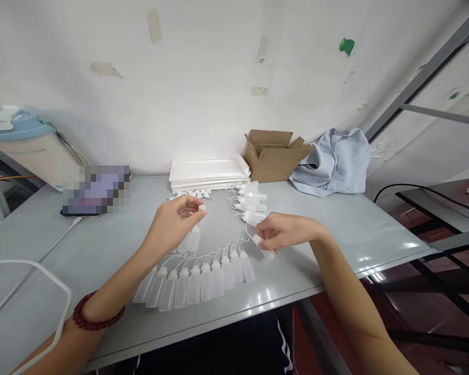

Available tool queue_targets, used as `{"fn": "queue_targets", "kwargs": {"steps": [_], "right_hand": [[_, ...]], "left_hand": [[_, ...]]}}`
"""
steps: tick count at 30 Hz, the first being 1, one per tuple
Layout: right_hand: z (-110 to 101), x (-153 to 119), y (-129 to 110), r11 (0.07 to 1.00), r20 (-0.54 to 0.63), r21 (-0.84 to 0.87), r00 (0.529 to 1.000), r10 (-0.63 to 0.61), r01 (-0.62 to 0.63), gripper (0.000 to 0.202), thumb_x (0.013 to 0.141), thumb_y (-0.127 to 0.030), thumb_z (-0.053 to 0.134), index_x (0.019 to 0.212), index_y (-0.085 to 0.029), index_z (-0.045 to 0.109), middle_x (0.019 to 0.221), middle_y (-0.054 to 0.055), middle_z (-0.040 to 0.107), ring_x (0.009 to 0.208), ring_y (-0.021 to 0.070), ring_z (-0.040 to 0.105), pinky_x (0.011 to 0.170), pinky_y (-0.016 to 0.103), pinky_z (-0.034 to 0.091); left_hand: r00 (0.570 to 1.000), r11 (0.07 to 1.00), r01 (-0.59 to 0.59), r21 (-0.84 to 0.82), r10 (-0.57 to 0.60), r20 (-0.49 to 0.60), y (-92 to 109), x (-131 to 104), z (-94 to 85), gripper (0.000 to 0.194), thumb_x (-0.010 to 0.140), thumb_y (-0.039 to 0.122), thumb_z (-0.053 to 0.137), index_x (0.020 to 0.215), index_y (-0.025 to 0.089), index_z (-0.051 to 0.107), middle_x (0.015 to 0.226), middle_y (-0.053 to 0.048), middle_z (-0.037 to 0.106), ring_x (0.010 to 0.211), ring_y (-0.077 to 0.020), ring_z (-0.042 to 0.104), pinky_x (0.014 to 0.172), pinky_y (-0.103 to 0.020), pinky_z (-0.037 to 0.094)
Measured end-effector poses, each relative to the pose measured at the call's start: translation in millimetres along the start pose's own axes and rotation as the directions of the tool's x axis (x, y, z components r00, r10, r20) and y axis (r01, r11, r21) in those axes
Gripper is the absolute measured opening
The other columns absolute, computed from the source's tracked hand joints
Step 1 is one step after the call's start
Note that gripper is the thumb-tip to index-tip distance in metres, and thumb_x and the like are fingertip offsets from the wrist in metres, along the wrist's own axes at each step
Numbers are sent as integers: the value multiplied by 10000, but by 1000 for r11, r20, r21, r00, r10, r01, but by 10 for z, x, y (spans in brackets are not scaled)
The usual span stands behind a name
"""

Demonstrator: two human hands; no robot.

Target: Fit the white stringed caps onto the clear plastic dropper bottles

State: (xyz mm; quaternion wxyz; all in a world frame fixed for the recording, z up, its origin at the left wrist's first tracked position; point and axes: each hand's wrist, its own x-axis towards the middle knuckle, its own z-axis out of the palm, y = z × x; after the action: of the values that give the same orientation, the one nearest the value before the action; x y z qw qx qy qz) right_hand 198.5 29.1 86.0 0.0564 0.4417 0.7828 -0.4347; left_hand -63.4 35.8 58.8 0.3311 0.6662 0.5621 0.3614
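Between the thumb and fingers of my left hand [180, 219] is a small white cap [202, 208]. My right hand [281, 232] grips a translucent squeeze bottle [268, 253] whose thin curved spout points up and left. Below both hands a curved row of several like bottles [194, 284] lies on the table, spouts toward the back. A few more bottles [194, 239] lie partly hidden behind my left hand. Past my right hand another group of bottles [254, 200] lies with spouts to the left. Loose white caps [205, 194] sit behind my left hand.
White padded envelopes [209, 174] are stacked against the wall, beside an open cardboard box [275, 161] and a light blue cloth bag [332, 164]. At left are a phone [97, 192] with a white cable [58, 239] and a beige bin [31, 151] with a blue lid.
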Motion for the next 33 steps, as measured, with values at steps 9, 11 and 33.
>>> {"fn": "queue_targets", "kwargs": {"steps": [9,11,33], "right_hand": [[78,86,-14,922,-349,249,915,-199,296,247,806,-377,626,905,-150,624,764,31,651,687,123,575,593,227,432],[124,151,-13,903,-359,282,909,-214,324,252,810,-368,627,942,-153,631,790,32,646,661,110,565,591,229,452],[235,288,-57,890,-313,265,906,-284,371,257,897,-361,512,1016,-197,669,886,22,590,709,97,489,563,200,418]], "left_hand": [[950,970,145,-193,-82,302,149,-111,54,251,699,374,722,867,202,649,642,30,658,598,-136,616,608,-255,500],[947,975,114,-192,-48,318,151,-124,67,239,724,391,701,876,209,671,670,24,658,595,-131,604,568,-239,481],[908,954,-284,-96,300,293,143,-191,120,199,860,306,550,977,224,687,779,1,624,685,-130,540,596,-228,445]]}}
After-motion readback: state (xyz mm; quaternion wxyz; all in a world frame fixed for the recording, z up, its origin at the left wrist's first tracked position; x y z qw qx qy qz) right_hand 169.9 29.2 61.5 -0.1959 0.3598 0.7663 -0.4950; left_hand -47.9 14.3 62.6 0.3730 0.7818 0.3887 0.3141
